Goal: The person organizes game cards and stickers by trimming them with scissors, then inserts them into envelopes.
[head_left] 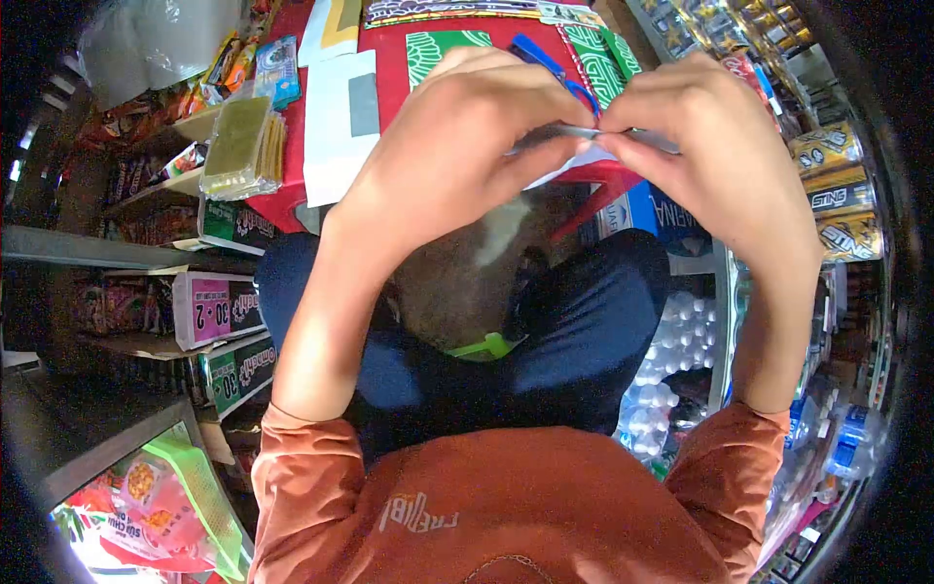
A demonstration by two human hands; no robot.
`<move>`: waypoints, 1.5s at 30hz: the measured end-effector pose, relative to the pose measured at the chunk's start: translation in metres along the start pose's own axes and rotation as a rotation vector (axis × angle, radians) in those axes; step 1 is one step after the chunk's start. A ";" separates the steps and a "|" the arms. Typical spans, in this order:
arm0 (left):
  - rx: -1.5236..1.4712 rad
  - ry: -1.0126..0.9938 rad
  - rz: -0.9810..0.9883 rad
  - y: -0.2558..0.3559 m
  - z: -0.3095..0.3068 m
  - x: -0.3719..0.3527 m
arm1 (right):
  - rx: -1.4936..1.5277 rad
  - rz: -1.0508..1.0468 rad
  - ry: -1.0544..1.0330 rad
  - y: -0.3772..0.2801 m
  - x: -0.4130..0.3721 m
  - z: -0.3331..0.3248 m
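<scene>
My left hand (467,127) and my right hand (696,136) meet over the near edge of a red table (391,63). Thumbs and fingertips of both pinch a small piece of white paper (556,173), partly hidden by the hands. Just behind them lies a pair of blue-handled scissors (538,58). Green patterned paper (438,45) shows past my left hand, and another green patterned piece (601,60) lies beyond the scissors. To the left is a white sheet (331,127) with a grey rectangle (364,105) on it.
Shelves with boxes (219,307) and a stack of flat greenish packs (238,146) stand at left. Gold cans (837,200) and wrapped bottles (681,341) crowd the right side. A blue carton (671,209) sits beside the table. My knees are under my arms.
</scene>
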State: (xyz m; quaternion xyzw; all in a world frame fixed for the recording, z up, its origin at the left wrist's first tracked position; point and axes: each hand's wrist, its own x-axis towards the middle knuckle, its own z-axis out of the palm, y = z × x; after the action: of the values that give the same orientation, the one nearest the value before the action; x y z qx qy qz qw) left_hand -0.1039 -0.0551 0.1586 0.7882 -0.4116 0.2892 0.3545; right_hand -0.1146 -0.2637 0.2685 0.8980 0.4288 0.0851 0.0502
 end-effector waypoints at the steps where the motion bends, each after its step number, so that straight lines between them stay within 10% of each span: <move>1: -0.002 -0.024 -0.010 0.003 -0.003 0.000 | 0.022 0.004 -0.002 0.005 -0.003 0.003; 27: 0.068 -0.200 -0.239 0.017 -0.059 -0.039 | 0.319 0.096 0.278 0.005 -0.037 0.000; 45: -0.048 -0.221 -0.365 0.002 -0.042 -0.054 | 0.603 0.066 -0.062 0.033 -0.007 0.048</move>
State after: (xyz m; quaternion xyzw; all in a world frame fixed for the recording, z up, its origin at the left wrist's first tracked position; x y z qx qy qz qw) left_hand -0.1390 0.0015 0.1433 0.8679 -0.3054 0.1221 0.3722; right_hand -0.0847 -0.2909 0.2262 0.8880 0.4035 -0.0720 -0.2084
